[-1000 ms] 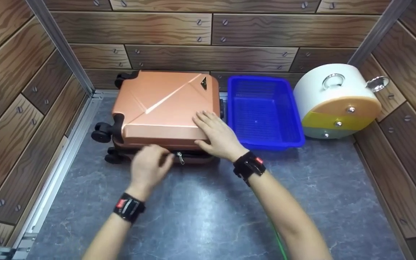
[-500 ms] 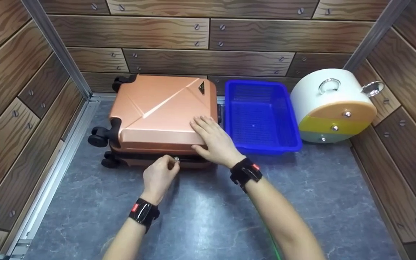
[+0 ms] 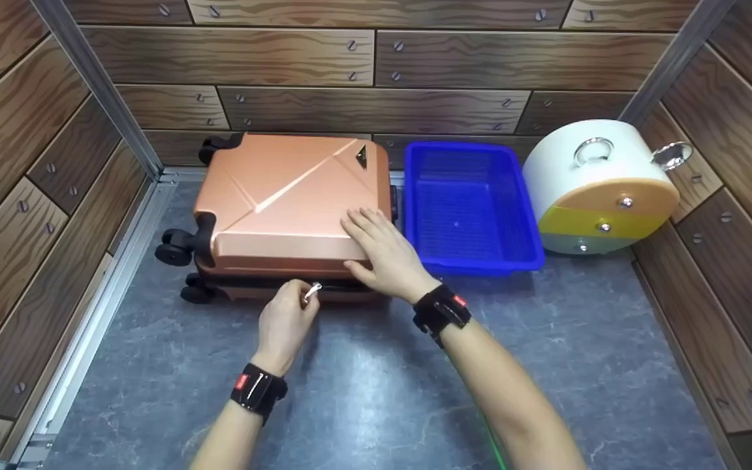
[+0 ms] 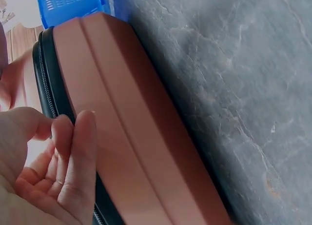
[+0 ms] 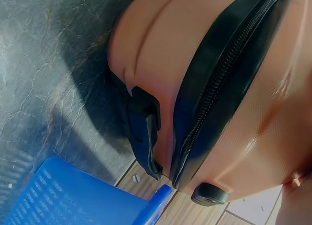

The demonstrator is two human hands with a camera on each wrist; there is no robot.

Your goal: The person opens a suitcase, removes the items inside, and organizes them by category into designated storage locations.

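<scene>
A rose-orange hard-shell suitcase lies flat on the floor in the head view, its wheels toward the left. At its near side, my left hand pinches the silver zipper pull between thumb and fingers. In the left wrist view the pull is hidden behind those fingers, beside the dark zipper. My right hand rests on the top near the right front corner, fingers extended. The right wrist view shows the zipper teeth meshed around that corner.
Right of the suitcase stands a blue plastic basket. Beyond it is a white rounded drawer box with orange, yellow and grey-green fronts. Wood-patterned walls enclose the grey marbled floor on three sides.
My left hand has moved right to the zipper and taken hold of its pull, which hung loose earlier. My right hand stays on the suitcase. The head view has shifted slightly.
</scene>
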